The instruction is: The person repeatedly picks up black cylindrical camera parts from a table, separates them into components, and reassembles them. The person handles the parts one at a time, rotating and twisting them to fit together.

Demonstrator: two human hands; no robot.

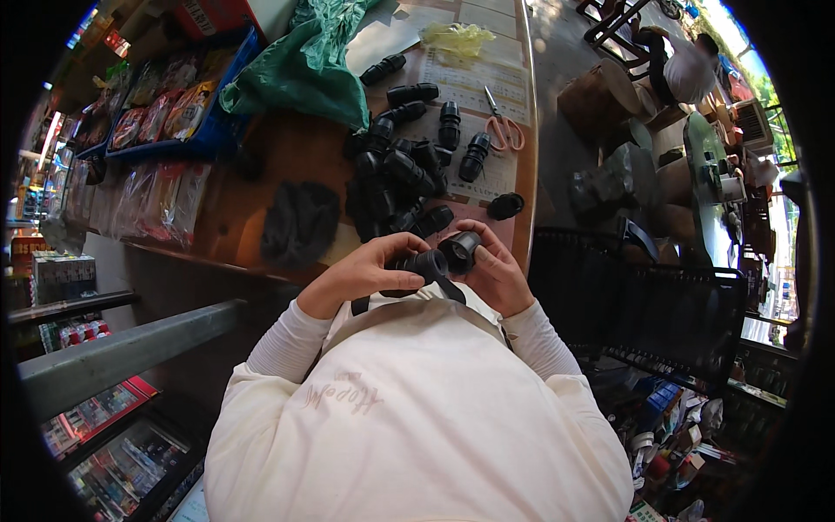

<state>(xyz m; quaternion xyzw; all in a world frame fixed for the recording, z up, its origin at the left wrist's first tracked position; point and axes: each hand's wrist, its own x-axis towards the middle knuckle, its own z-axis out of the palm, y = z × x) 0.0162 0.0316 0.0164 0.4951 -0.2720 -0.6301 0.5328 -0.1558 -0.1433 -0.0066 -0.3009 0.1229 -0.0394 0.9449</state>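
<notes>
Close to my body, at the table's near edge, my left hand (376, 271) is closed round a black ribbed pipe fitting (424, 265). My right hand (494, 268) grips a black fitting nut (459, 250), its hollow end turned toward the fitting. The two pieces are very close together; whether they touch I cannot tell. Just beyond my hands lies a heap of black pipe fittings (383, 178). One loose fitting (475, 157) and a short black piece (505, 205) rest to the right of the heap.
Pink-handled scissors (504, 126) lie near the table's right edge. A green plastic bag (304, 74) and a crumpled yellowish bag (457, 39) are farther back. Left of the heap sit a dark cloth (300, 222) and a blue crate (228, 109) of packets. A black chair (639, 304) stands at right.
</notes>
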